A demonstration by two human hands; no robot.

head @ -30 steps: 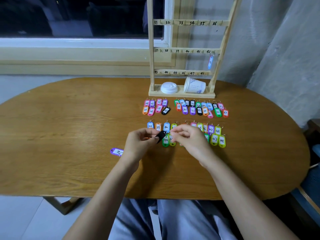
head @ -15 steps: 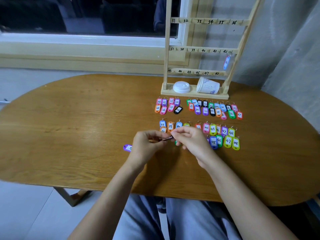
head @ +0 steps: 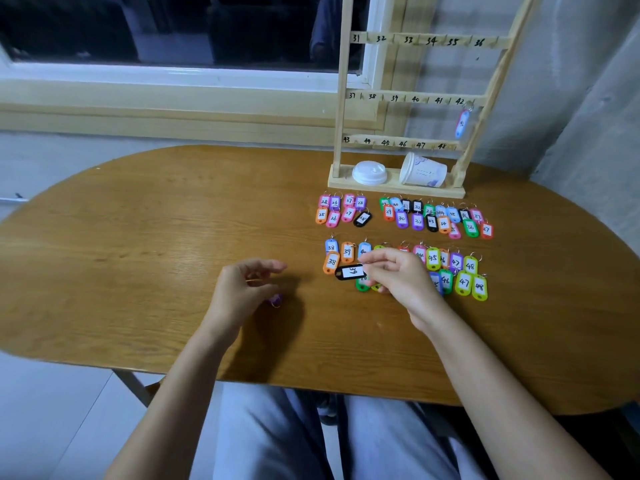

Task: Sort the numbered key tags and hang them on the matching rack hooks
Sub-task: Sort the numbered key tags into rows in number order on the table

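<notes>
Seen from above, a person sits at an oval wooden counter (head: 138, 254) with rows of coloured numbered key tags laid out on it. The right hand (head: 398, 277) pinches a black tag (head: 349, 272) marked 39 between thumb and forefinger. The grip is closed on the tag's ring end.

The black tag sticks out to the left of that grip, with its long axis running left to right and its label facing up. It sits just below the orange 39 tag (head: 347, 251) and next to the orange 38, so the open spot under its twin is right beside it. The right hand is clearly the nearer one.

The left hand (head: 242, 289) hovers well to the left. Its fingers are loosely curled and it holds nothing.

The rack (head: 341, 98) stands at the far edge of the counter. Its 39 hook (head: 394, 98) is on the middle bar and is bare (only one blue tag hangs there, by 42).

The fingers hide the black tag's ring, so it is unclear whether the tag rests on the counter or is lifted. The right hand covers several tags in the near rows. A purple tag (head: 276, 300) shows only partly under the left hand, and its number can't be read.
</notes>
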